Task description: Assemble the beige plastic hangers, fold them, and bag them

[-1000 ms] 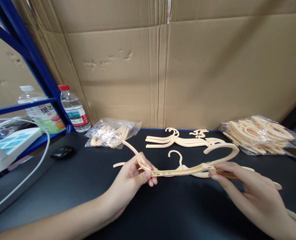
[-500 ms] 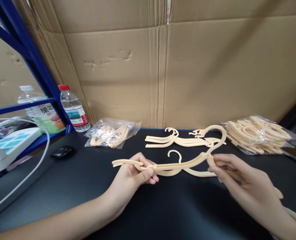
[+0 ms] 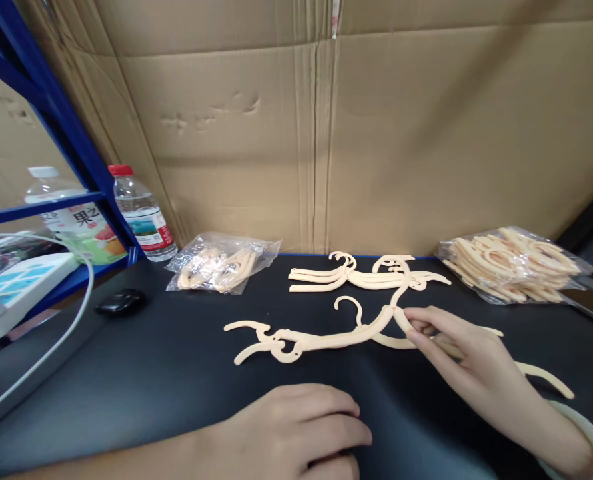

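My right hand (image 3: 463, 357) pinches a beige folding hanger (image 3: 343, 340) just right of its hook joint. The hanger's left arm points left, over another hanger (image 3: 393, 343) lying on the black table (image 3: 176, 380). My left hand (image 3: 309, 427) is below the hangers at the bottom centre, back up, fingers slightly bent and apart, touching no hanger. Behind them lies a row of stacked hangers (image 3: 381, 280), with their hooks toward the cardboard.
A plastic bag of hanger parts (image 3: 216, 267) lies at the back left, a fuller bag (image 3: 516, 263) at the back right. A black mouse (image 3: 121, 302), a white cable (image 3: 83, 300), a red-capped bottle (image 3: 146, 220) and a blue frame (image 3: 71, 133) are on the left.
My left hand has let go of the hanger's left part and moved down and right. The hanger, still in my right hand, has moved left and lower, nearer the table.
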